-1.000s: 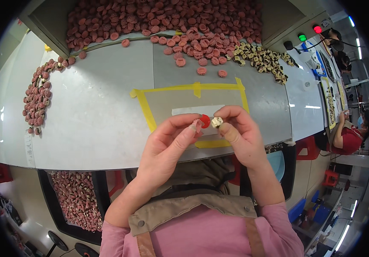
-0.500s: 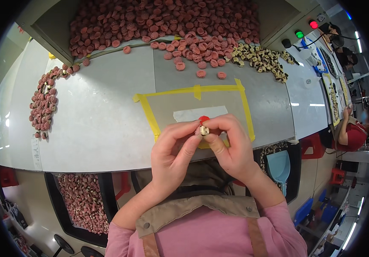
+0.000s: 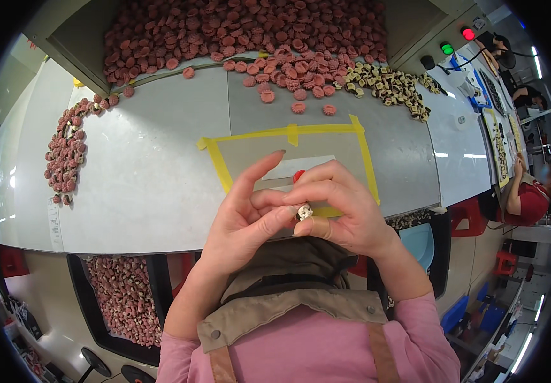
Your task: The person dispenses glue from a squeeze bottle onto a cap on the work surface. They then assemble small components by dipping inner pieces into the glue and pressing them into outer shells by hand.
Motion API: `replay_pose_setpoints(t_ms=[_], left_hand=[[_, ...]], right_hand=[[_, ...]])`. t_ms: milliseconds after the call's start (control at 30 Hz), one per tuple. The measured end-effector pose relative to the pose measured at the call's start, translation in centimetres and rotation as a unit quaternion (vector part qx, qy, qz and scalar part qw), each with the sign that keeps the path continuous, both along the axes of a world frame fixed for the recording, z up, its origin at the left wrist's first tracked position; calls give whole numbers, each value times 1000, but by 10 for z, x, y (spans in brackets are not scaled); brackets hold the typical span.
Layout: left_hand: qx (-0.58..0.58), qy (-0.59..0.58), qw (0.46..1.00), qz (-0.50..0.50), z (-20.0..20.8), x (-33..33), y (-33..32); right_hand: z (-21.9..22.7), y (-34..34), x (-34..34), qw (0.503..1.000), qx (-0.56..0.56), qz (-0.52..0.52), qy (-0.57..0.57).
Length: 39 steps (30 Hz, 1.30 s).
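Observation:
Above the table's front edge, my hands meet around a small cream-and-black piece, with a bit of pink showing beside it. My left hand pinches it from the left with the thumb and curled fingers, its index finger raised. From the right, the thumb and bent fingers of my right hand close on the same piece. A small red thing shows by the right index finger; what it is, I cannot make out. Beyond lies a yellow-taped rectangle on the table with a white strip.
Pink ridged cups heap in an open-fronted box at the back, spilling forward beside cream-and-black pieces. Filled pink pieces lie at left. A black bin of pieces and a blue dustpan sit below. A person in red sits at right.
My hands have come slightly nearer to me. The left index finger has lifted off the piece and stretched outward, and the piece has turned to show more of its cream side.

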<state>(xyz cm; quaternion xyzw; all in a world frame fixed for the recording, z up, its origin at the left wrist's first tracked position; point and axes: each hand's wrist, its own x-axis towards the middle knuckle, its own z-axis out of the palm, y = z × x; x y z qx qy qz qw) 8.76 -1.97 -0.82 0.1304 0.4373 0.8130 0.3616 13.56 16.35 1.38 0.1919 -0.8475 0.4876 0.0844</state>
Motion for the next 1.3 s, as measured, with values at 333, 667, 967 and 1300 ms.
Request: replay_pose_setpoints(t_ms=[333, 667, 967, 1300], left_hand=[[-26, 11, 999, -21, -1, -1, -2], [-31, 26, 999, -16, 6, 10, -2], [8, -14, 1000, -14, 0, 3, 5], [-403, 446, 791, 115, 21, -50, -43]], right_hand=[[-9, -9, 5, 996, 10, -53, 69], [0, -13, 9, 981, 91, -82, 153], [-1, -4, 7, 998, 3, -56, 43], [13, 8, 25, 983, 15, -176, 51]])
